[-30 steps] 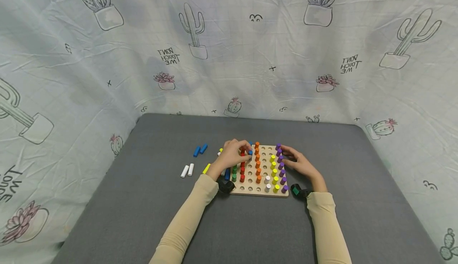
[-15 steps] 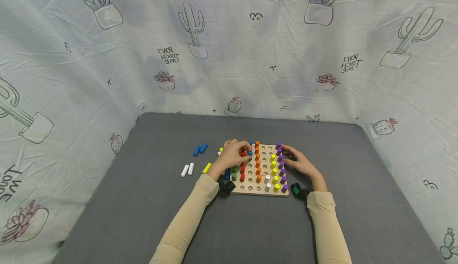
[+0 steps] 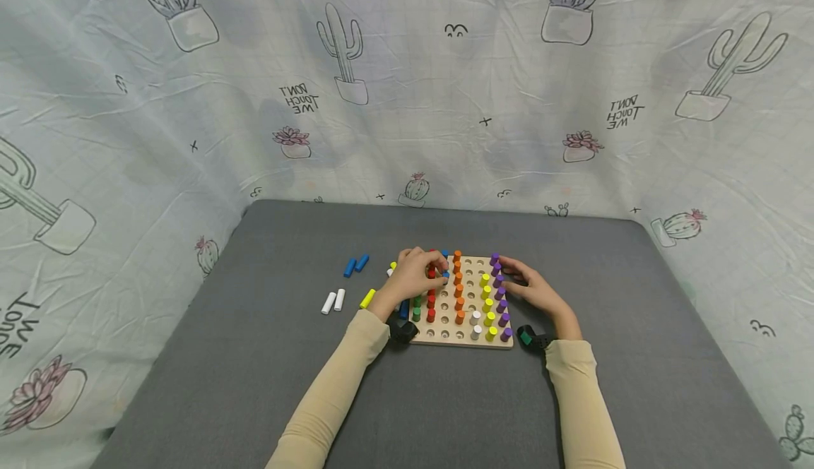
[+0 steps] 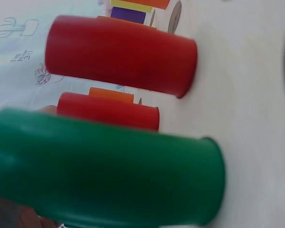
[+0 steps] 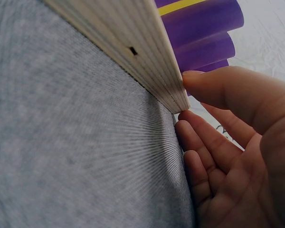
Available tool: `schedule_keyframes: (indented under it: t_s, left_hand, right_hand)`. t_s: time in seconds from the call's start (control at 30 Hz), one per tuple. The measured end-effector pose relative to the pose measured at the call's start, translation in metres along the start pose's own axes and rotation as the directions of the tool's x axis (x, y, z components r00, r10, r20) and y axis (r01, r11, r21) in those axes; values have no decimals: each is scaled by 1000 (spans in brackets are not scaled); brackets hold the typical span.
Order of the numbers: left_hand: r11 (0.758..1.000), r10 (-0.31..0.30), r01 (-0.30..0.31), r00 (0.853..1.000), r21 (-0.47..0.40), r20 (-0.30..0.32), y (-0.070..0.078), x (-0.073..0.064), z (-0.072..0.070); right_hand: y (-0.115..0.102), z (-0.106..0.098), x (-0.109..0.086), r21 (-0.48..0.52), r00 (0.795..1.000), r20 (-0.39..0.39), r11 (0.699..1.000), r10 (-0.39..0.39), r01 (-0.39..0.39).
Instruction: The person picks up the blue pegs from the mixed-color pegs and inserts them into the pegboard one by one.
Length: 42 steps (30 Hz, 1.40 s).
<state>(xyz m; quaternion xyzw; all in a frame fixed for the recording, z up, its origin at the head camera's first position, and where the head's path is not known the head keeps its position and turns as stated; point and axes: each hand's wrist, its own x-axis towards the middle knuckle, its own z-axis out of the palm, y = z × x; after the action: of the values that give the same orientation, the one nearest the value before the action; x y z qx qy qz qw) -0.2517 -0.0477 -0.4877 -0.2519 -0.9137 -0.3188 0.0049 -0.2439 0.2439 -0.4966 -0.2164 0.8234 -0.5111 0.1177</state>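
Note:
A wooden pegboard [image 3: 427,340] stands on the grey table with rows of coloured pegs. My left hand [image 3: 410,276] reaches over its left part and pinches a blue peg [image 3: 446,276] at a hole between the red and orange rows. In the left wrist view a green peg [image 4: 109,171] and a red peg [image 4: 121,54] fill the foreground; the fingers are mostly hidden. At the board's right edge my right hand [image 3: 534,291] touches the side beside the purple pegs [image 5: 204,28]. Its thumb [image 5: 218,88] lies at the top edge, with the fingers loosely bent by the far corner.
Loose blue pegs [image 3: 355,265], white pegs [image 3: 333,301] and a yellow peg [image 3: 367,299] lie left of the board. More pegs near the left wrist are partly hidden. A patterned curtain [image 3: 407,87] hangs behind the table.
The blue peg in my left fingers sits slightly lower toward the board. Both hands otherwise keep their places.

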Motion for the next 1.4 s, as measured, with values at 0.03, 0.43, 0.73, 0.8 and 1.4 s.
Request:
schedule_keyframes:
  t_s: [0.03,0.43,0.73,0.8,1.4]
  left_hand:
    - [1000,2,-2,1000,-3,-1,0,0,0]
    - [1000,14,-15,1000,-22,-24,0,1,-4]
    - [999,20,-23,997,-38,-81,-4,-3,-10]
    - [999,20,-24,995,-44,-99,-6,-4,-12]
    - [996,-57,43,982,-83,-178,-23,-23,-28]
  right_hand:
    - [1,0,0,-1,1000,-1,1000,-5,5]
    - [36,0,8,-17,999,-26,999,-30,30]
    - [39,0,7,-59,994,-45,993,-104,101]
    - [41,0,7,-68,991,-48,990,-123,120]
    - [34,-1,8,-26,999,-27,999,-36,36]
